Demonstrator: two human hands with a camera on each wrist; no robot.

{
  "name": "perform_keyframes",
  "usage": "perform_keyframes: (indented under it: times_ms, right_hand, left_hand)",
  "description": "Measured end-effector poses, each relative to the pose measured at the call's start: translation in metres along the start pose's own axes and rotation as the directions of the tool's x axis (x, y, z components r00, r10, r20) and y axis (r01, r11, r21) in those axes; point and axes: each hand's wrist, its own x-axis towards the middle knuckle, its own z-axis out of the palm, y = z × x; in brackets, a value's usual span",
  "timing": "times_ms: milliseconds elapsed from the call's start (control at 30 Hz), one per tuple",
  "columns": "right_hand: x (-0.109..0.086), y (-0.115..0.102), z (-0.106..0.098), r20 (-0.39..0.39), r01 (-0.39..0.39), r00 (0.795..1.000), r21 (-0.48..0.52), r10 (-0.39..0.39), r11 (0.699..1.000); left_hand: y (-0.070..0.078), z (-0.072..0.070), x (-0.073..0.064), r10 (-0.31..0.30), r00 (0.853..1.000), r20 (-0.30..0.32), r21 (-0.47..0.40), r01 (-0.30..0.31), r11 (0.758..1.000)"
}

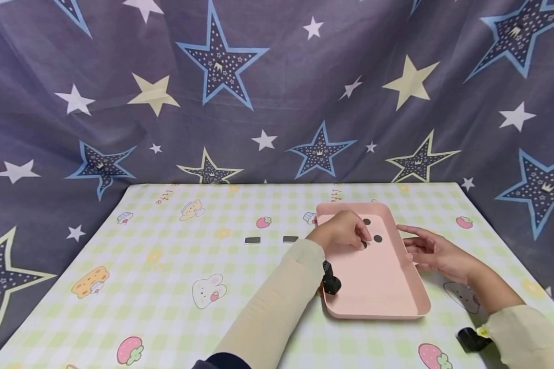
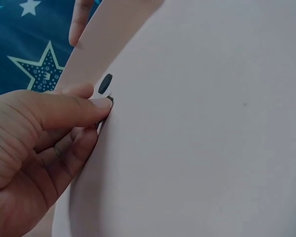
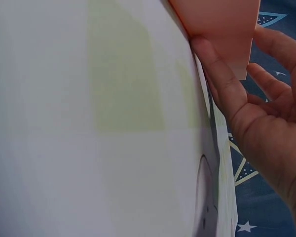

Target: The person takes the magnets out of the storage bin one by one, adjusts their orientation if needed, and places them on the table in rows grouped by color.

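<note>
A pink tray [image 1: 374, 302] lies on the table, with small black discs on its floor. My left hand [image 1: 343, 230] reaches into it and pinches one black disc [image 1: 363, 245] between thumb and fingertips, low over the tray floor. Two loose discs lie close by: a far disc [image 1: 367, 222] and a nearer disc [image 1: 377, 239]. The left wrist view shows the pinched disc's edge [image 2: 110, 99] at the thumb tip, most of it hidden. Outside the tray's right wall, my right hand [image 1: 436, 253] has its fingers extended and touching the wall [image 3: 219, 24].
Left of the tray, two small dark flat rectangular pieces lie on the checked tablecloth [image 1: 166, 318]: a left piece [image 1: 252, 240] and a right piece [image 1: 290, 239]. A star-patterned curtain [image 1: 277, 102] hangs behind the table. Black camera mounts sit at both wrists.
</note>
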Motion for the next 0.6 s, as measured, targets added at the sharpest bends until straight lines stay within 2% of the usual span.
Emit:
perform_keyframes:
  times_ms: [333, 500, 600]
  right_hand:
    - [0.0002, -0.0008, 0.0008, -0.004, 0.001, 1.000, -0.002, -0.001, 1.000]
    - [-0.0002, -0.0011, 0.0009, -0.002, 0.008, 1.000, -0.005, -0.008, 1.000]
    - [-0.0003, -0.0010, 0.0008, -0.001, 0.008, 1.000, -0.005, -0.008, 1.000]
  left_hand:
    - [0.0012, -0.0003, -0.0032, 0.010, 1.000, 0.021, -0.109, -0.007, 0.994]
    - [0.0042, -0.0036, -0.0060, -0.002, 1.000, 0.015, -0.234, 0.006, 0.972]
    - [0.0067, -0.0057, -0.0064, 0.017, 1.000, -0.001, -0.271, -0.017, 0.962]
